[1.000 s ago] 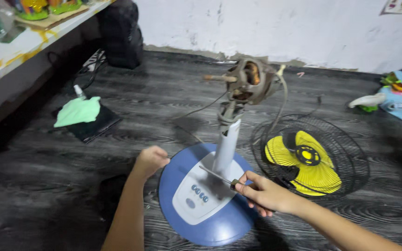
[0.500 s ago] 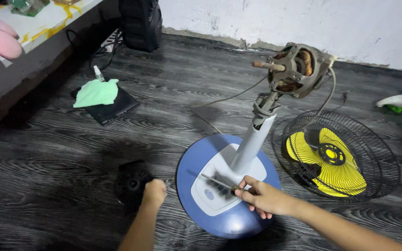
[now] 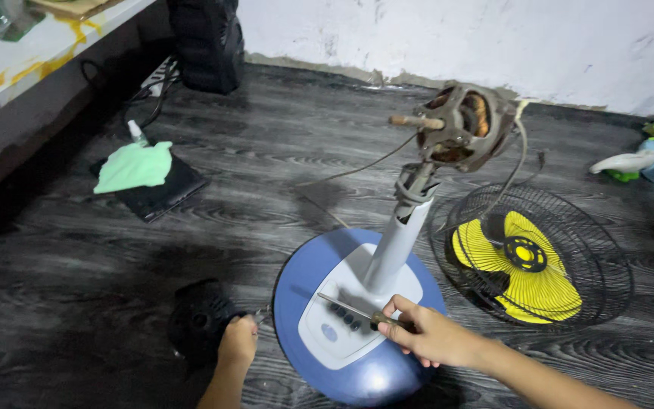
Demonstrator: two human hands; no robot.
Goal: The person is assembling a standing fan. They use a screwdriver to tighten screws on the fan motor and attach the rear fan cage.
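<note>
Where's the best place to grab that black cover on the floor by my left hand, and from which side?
Probably the rim of the black cover, from its right side, where the left hand already meets it. It lies low on the floor as a round, domed piece, so its edge looks like the easiest thing to pinch. The right hand holds the screwdriver over the fan base.

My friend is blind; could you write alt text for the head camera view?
A person's right hand holds a screwdriver over a blue fan base, its bare motor exposed. The left hand grips a black cover on the floor.
</note>
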